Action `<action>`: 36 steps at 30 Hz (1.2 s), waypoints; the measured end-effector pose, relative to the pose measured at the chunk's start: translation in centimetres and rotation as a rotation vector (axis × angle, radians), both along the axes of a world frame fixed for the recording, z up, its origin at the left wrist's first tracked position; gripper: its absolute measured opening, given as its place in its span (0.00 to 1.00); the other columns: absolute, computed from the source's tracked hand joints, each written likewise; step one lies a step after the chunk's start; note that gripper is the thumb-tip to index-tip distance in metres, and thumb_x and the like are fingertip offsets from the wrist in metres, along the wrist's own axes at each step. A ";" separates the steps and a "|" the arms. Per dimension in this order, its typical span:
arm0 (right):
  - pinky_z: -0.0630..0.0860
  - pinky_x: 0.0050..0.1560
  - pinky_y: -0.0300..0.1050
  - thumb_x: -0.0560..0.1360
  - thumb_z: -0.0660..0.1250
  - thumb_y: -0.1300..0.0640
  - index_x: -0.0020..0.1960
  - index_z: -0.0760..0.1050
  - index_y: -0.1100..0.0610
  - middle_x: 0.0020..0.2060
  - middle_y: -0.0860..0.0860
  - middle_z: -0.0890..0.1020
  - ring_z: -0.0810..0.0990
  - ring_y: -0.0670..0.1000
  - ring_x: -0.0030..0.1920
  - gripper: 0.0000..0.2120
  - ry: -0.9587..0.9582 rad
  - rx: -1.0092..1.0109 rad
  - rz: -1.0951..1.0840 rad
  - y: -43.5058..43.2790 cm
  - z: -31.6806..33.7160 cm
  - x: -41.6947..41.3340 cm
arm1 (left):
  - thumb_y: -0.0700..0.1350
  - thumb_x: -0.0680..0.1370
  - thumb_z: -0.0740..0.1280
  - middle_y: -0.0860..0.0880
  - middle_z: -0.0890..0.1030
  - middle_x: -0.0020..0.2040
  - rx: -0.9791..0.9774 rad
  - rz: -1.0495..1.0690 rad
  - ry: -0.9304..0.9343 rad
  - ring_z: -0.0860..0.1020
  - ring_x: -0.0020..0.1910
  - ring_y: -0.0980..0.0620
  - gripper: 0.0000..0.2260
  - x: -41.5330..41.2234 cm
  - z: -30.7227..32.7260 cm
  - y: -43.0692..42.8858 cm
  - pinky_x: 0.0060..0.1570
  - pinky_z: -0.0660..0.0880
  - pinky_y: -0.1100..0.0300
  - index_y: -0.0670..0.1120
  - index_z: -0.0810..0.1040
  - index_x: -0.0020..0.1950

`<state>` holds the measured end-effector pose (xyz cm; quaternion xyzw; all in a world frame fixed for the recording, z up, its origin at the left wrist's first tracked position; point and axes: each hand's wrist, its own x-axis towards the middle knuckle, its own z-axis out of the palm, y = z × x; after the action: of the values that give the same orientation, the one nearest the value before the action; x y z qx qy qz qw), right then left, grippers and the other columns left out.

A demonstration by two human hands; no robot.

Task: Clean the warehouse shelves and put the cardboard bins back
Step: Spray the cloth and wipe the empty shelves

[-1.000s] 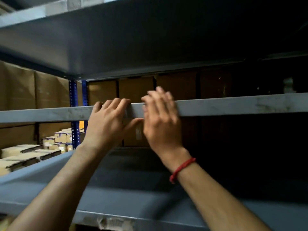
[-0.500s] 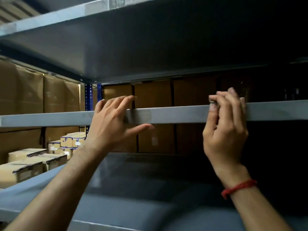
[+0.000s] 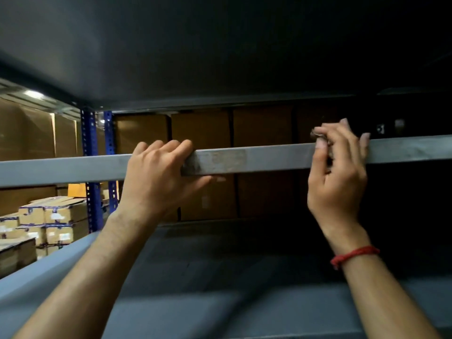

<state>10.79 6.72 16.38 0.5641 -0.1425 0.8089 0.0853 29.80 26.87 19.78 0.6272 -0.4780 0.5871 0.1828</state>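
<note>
Both forearms (image 3: 85, 277) run off the bottom edge, elbows unseen. The left hand (image 3: 159, 177) grips the grey shelf beam (image 3: 269, 157) and covers a stretch of it. The right hand (image 3: 337, 167) pinches a small dark scrap (image 3: 319, 136) at the beam's top edge, too small to identify. The beam crosses the cardboard boxes (image 3: 203, 128) behind it, hiding a band of each. Further right the recess falls into darkness, where two pale marks (image 3: 398, 124) cannot be made out. The lower shelf's front edge (image 3: 220, 314) is smeared with blur. At left, stacked cartons (image 3: 56, 214) are cut by the frame, their labels unreadable.
</note>
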 end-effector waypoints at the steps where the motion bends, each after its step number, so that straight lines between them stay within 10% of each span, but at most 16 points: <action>1: 0.57 0.77 0.59 0.84 0.56 0.60 0.60 0.78 0.62 0.62 0.57 0.79 0.71 0.57 0.71 0.13 -0.049 0.029 0.035 0.2 0.1 0.2 | 0.71 0.72 0.61 0.47 0.79 0.41 0.000 0.000 0.000 0.77 0.39 0.46 0.27 -0.1 0.0 0.0 0.42 0.70 0.52 0.47 0.74 0.48; 4: 0.61 0.74 0.60 0.83 0.57 0.62 0.59 0.78 0.63 0.60 0.58 0.80 0.74 0.58 0.69 0.12 -0.129 0.027 0.069 3.1 0.5 3.3 | 0.70 0.72 0.62 0.48 0.80 0.41 0.011 0.007 0.039 0.78 0.39 0.46 0.26 -0.2 0.0 -0.1 0.43 0.70 0.51 0.47 0.75 0.49; 12: 0.68 0.72 0.57 0.79 0.64 0.63 0.63 0.79 0.62 0.61 0.60 0.81 0.77 0.60 0.65 0.14 0.372 -0.369 0.025 8.7 1.2 10.5 | 0.61 0.72 0.64 0.47 0.82 0.52 0.042 -0.094 0.149 0.80 0.50 0.44 0.24 1.0 -0.3 2.3 0.54 0.74 0.48 0.46 0.78 0.61; 23: 0.63 0.74 0.58 0.83 0.59 0.63 0.65 0.76 0.64 0.63 0.60 0.78 0.73 0.61 0.69 0.13 0.173 -0.146 0.085 10.4 0.0 11.5 | 0.76 0.73 0.55 0.48 0.77 0.55 -0.075 0.083 0.269 0.72 0.54 0.51 0.35 4.8 -1.8 7.5 0.52 0.69 0.60 0.48 0.74 0.62; 36: 0.60 0.76 0.58 0.81 0.60 0.66 0.69 0.74 0.63 0.68 0.60 0.76 0.70 0.61 0.72 0.17 0.358 -0.299 0.100 13.3 -0.3 14.7 | 0.64 0.75 0.67 0.51 0.78 0.63 -0.020 0.009 0.172 0.73 0.62 0.52 0.28 7.6 -1.6 9.6 0.64 0.69 0.53 0.50 0.73 0.70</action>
<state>25.49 20.00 16.08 0.6859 0.0244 0.7113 0.1516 37.37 36.51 18.21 0.6755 -0.4517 0.5369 0.2268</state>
